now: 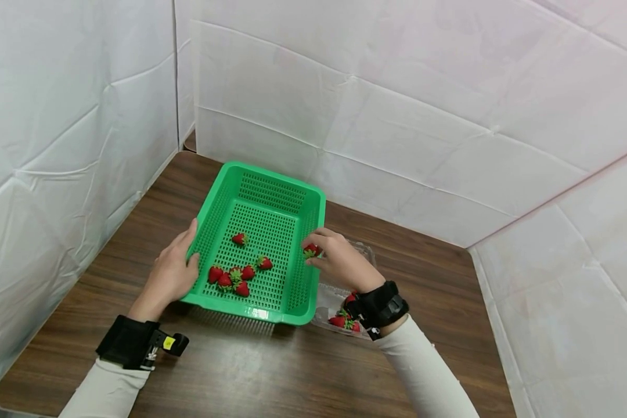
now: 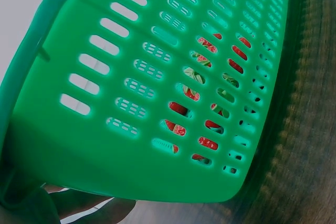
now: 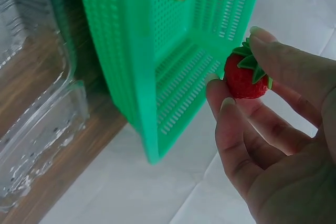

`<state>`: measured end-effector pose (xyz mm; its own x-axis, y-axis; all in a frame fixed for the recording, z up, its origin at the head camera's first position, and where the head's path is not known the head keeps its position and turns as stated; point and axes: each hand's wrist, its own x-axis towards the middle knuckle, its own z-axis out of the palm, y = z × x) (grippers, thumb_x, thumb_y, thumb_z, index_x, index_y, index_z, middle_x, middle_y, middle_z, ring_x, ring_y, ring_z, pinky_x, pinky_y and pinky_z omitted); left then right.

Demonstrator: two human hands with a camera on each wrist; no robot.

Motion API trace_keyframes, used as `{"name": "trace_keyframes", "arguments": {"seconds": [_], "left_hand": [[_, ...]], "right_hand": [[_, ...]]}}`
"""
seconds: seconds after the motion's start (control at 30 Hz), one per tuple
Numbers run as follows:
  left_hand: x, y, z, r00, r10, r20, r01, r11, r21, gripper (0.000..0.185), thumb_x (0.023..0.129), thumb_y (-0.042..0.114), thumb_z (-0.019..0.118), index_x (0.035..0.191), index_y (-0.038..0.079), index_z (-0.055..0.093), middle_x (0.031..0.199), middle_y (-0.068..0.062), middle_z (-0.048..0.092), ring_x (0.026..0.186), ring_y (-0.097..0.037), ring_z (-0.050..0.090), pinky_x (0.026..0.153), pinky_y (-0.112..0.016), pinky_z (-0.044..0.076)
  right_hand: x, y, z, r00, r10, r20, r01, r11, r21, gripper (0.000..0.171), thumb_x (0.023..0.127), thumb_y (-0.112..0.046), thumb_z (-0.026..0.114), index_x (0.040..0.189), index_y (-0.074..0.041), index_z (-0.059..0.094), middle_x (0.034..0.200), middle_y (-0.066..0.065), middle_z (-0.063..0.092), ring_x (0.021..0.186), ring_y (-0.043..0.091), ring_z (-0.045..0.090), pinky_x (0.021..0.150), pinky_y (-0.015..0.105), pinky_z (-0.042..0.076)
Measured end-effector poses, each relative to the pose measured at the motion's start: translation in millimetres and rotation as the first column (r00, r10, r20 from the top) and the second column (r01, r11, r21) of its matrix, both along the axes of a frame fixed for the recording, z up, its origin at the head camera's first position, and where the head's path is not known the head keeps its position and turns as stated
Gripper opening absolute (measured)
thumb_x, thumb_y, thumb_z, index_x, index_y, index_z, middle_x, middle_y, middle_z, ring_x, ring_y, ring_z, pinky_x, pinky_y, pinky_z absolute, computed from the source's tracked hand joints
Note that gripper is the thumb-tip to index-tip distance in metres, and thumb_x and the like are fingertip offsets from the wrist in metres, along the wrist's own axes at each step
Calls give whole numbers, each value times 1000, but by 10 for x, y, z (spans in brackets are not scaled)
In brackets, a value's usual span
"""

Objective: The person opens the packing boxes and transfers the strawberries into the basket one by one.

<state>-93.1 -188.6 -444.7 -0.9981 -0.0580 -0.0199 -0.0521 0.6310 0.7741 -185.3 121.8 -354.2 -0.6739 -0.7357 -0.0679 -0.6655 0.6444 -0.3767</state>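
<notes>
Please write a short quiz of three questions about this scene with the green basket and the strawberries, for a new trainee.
1. True or false: the right hand pinches a strawberry over the green basket.
2. Where is the left hand? A) on the basket's left wall B) inside the clear plastic container C) flat on the table
3. Fill in: the loose strawberries in the basket lie on its ____.

Key: 1 true; 2 A; 3 floor.
</notes>
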Motion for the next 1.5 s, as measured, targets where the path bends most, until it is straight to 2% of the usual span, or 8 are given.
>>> {"name": "trace_keyframes", "arguments": {"seconds": [0.17,0.3,0.63,0.83,1.13,1.5], "left_hand": [[3,3,4,1000,1,-12,-2,1000,-3,72,101,5,41,157,18,-1,156,-27,24,122,-53,45,96,-67,36],[6,4,10,1000,3,-24,-3,1000,-2,71,100,5,41,157,16,0,155,-27,25,120,-53,47,94,-67,37],[11,3,23,1000,4,-18,-4,1000,-5,71,100,5,41,157,17,0,155,-28,24,118,-53,48,94,-67,37],[12,5,25,1000,6,-22,-6,1000,-5,71,100,5,42,157,16,1,155,-27,25,114,-52,51,93,-67,38],[16,5,26,1000,3,-5,-3,1000,-2,72,101,5,41,157,17,-1,156,-28,24,123,-54,44,97,-68,34],[13,11,23,1000,6,-8,-6,1000,6,71,100,5,41,157,16,0,156,-27,24,123,-54,44,98,-70,32]], "right_hand": [[-29,-124,-11,999,18,29,-18,1000,22,28,90,-13,68,118,-11,63,120,5,57,106,18,58,88,31,52],[-55,-223,-28,999,24,44,-26,999,41,29,90,-14,68,119,-12,64,123,5,57,109,17,57,88,28,51],[-120,-528,-95,993,85,80,-93,991,92,25,89,-14,69,114,-12,66,116,5,60,103,18,57,84,28,49],[-147,-696,-176,990,94,108,-109,984,142,28,90,-15,68,118,-11,66,119,7,60,111,20,57,90,29,49],[-171,-880,-313,983,61,174,-94,977,190,33,89,-15,70,121,-11,66,126,7,57,114,19,56,92,29,49],[-131,-1012,-419,975,131,181,-177,948,265,33,91,-11,67,125,-9,65,130,7,60,124,20,54,102,27,45]]}}
